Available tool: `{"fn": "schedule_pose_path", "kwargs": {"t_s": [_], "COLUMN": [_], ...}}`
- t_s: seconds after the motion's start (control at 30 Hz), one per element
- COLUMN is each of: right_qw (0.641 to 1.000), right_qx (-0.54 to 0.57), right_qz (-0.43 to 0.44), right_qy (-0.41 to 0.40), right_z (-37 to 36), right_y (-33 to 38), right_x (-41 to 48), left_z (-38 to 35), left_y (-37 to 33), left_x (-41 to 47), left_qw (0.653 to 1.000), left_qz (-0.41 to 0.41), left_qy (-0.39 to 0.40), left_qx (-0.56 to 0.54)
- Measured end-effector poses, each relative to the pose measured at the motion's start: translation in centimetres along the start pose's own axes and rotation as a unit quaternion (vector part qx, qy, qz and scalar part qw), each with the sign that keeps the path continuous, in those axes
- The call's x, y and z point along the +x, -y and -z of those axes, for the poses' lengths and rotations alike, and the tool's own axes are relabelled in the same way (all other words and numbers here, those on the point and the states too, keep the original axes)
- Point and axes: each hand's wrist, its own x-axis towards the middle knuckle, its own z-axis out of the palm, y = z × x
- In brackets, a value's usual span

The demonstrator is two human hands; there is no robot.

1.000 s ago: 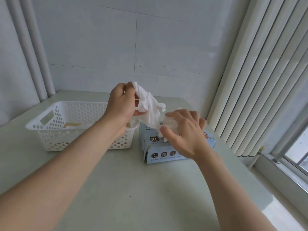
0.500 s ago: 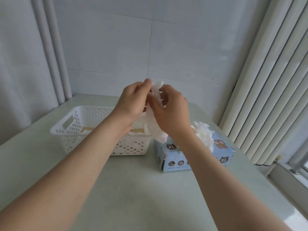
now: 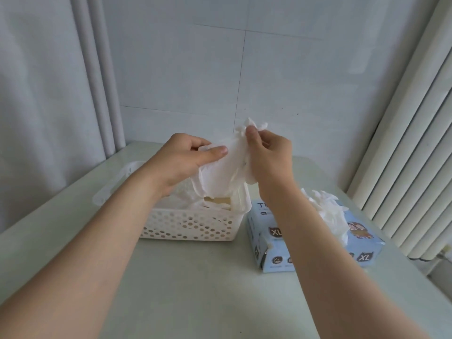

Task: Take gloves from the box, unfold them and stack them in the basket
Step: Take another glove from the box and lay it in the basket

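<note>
Half-opened at centre frame: thin white crumpled disposable glove (image 3: 225, 172), pinched at its left edge by left hand (image 3: 181, 160) and at its top by right hand (image 3: 271, 155), both gripping the film. Hanging over white perforated plastic basket (image 3: 190, 226), left of pale blue cardboard glove box (image 3: 362, 243) at lower right. Might tear under too sharp a pull. Might slip one pinch and land bunched, or outside the rim.
</note>
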Motion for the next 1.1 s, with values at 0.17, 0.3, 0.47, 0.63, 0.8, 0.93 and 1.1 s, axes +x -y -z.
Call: {"fn": "schedule_pose_path", "kwargs": {"t_s": [0.17, 0.3, 0.47, 0.63, 0.8, 0.93, 1.1], "right_qw": [0.996, 0.982, 0.991, 0.982, 0.976, 0.981, 0.981], "right_qx": [-0.001, -0.001, -0.078, -0.139, -0.175, -0.146, -0.156], "right_qz": [-0.086, -0.188, -0.095, 0.052, 0.058, 0.047, 0.026], "right_qy": [0.004, 0.000, -0.052, 0.114, 0.114, 0.116, 0.112], "right_z": [0.8, 1.2, 0.9, 0.2, -0.3, 0.5, 0.6], "right_y": [-0.1, 0.3, 0.0, -0.8, -1.0, -0.4, -0.4], "right_x": [-0.1, -0.5, -0.6, -0.9, -1.1, -0.9, -0.8], "left_z": [0.3, 0.4, 0.0, 0.1, 1.2, 2.3, 2.3], "left_y": [0.6, 0.2, -1.0, -1.1, -0.9, -0.7, -0.1], "left_x": [0.4, 1.2, 0.9, 0.5, 0.3, 0.4, 0.9], "left_qw": [0.993, 0.979, 0.989, 0.996, 0.991, 0.989, 0.991], "left_qz": [0.039, 0.055, 0.022, -0.029, -0.065, -0.055, -0.018], "left_qy": [-0.032, -0.099, -0.138, -0.058, -0.046, -0.099, -0.135], "left_qx": [-0.104, -0.171, -0.042, 0.055, 0.108, 0.097, 0.007]}}
